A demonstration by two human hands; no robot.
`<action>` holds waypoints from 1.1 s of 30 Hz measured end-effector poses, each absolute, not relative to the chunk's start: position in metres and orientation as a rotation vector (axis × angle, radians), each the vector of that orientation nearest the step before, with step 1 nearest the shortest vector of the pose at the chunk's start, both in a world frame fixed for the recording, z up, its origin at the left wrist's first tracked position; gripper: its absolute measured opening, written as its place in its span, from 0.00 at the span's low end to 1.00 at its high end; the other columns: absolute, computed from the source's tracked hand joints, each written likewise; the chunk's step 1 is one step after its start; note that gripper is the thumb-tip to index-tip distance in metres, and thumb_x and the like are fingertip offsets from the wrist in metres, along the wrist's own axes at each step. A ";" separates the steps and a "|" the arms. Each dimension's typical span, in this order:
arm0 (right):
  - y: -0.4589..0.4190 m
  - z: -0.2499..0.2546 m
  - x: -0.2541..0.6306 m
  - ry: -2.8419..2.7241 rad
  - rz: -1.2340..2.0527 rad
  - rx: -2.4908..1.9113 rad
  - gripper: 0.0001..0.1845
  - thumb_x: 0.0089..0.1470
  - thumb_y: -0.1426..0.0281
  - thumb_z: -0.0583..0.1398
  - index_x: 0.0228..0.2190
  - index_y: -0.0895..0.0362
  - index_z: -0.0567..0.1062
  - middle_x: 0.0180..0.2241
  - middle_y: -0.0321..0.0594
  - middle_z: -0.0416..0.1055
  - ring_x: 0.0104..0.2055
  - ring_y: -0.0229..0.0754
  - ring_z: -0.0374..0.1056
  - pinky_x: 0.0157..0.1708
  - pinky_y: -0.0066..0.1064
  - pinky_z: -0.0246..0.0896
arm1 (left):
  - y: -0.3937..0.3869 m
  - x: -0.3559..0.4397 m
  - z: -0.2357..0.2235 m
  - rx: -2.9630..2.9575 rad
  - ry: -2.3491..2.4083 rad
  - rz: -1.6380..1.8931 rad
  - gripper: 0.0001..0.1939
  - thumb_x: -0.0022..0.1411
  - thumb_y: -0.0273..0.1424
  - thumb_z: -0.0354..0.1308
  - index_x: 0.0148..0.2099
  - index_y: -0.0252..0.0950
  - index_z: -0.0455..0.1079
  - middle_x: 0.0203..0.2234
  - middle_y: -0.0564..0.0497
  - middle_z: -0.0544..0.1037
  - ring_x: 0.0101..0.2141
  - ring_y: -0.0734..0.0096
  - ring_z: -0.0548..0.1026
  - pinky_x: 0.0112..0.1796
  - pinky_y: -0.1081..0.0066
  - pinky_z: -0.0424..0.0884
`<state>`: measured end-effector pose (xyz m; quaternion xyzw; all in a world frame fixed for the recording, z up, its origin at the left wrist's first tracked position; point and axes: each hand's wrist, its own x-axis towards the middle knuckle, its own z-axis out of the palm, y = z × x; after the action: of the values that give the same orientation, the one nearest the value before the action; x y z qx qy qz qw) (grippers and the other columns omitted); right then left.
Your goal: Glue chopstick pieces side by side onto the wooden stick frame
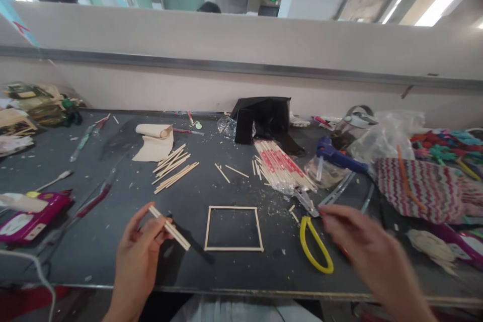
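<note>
My left hand (145, 241) is closed around a few short wooden sticks (171, 229), held side by side and tilted above the table. To its right, a rectangular frame of thin wooden sticks (234, 249) lies flat. My right hand (362, 241) is smeared by motion at the right, beside a hand tool with a yellow loop handle (316, 249). That tool's metal end points away from me, and a bit of red shows under the hand. Whether the right fingers grip anything cannot be made out.
Loose sticks (175, 168), a cloth roll (154, 141) and bagged sticks (281, 163) lie farther back. A blue glue gun (339, 156) and knitted piece (418, 188) are at right, a magenta device (35, 216) at left. A low wall (226, 35) closes the back.
</note>
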<state>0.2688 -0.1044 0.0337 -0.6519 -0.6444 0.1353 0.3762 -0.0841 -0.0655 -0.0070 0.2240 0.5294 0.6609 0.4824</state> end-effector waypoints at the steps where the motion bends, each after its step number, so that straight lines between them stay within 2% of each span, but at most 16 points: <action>1: -0.095 0.031 0.253 -1.730 0.394 -1.630 0.08 0.57 0.66 0.57 0.37 0.52 0.75 0.34 0.39 0.74 0.31 0.39 0.71 0.29 0.26 0.65 | -0.068 -0.081 -0.010 0.578 1.298 1.606 0.27 0.45 0.32 0.69 0.49 0.42 0.68 0.21 0.59 0.76 0.27 0.73 0.75 0.29 0.76 0.71; 4: -0.067 0.022 0.206 -2.048 0.508 -1.487 0.09 0.58 0.71 0.56 0.40 0.54 0.74 0.36 0.40 0.72 0.34 0.39 0.70 0.35 0.28 0.65 | -0.073 -0.078 -0.015 0.695 1.315 1.590 0.27 0.48 0.31 0.68 0.51 0.42 0.66 0.20 0.59 0.74 0.25 0.75 0.74 0.29 0.77 0.71; 8: -0.034 0.020 0.167 -2.398 0.423 -1.416 0.10 0.57 0.73 0.58 0.42 0.57 0.74 0.38 0.42 0.71 0.42 0.43 0.68 0.42 0.31 0.62 | -0.075 -0.079 -0.019 0.780 1.324 1.558 0.26 0.49 0.32 0.67 0.51 0.41 0.65 0.21 0.59 0.73 0.23 0.76 0.73 0.30 0.77 0.71; 19: 0.010 0.012 0.123 -2.765 0.273 -1.325 0.10 0.56 0.63 0.60 0.38 0.55 0.75 0.36 0.38 0.72 0.39 0.40 0.69 0.33 0.26 0.57 | -0.075 -0.080 -0.029 0.827 1.346 1.592 0.26 0.50 0.33 0.66 0.52 0.41 0.66 0.20 0.60 0.72 0.22 0.78 0.71 0.30 0.78 0.71; 24: 0.012 0.010 0.115 -2.804 0.255 -1.312 0.09 0.57 0.63 0.58 0.35 0.55 0.75 0.34 0.38 0.73 0.36 0.39 0.69 0.29 0.26 0.56 | -0.074 -0.080 -0.029 0.837 1.355 1.581 0.26 0.50 0.33 0.65 0.52 0.42 0.66 0.20 0.60 0.72 0.21 0.79 0.71 0.31 0.77 0.71; 33: 0.008 0.004 0.114 -2.817 0.145 -1.289 0.11 0.60 0.66 0.54 0.30 0.57 0.73 0.33 0.41 0.72 0.35 0.42 0.69 0.29 0.28 0.55 | -0.074 -0.081 -0.030 0.851 1.339 1.577 0.26 0.50 0.33 0.65 0.52 0.42 0.66 0.20 0.60 0.71 0.21 0.79 0.70 0.30 0.77 0.71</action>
<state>0.1141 0.0081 0.0036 -0.4156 -0.9081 0.0468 0.0199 -0.0808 -0.0745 -0.0297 0.3420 0.5385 0.6341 0.4370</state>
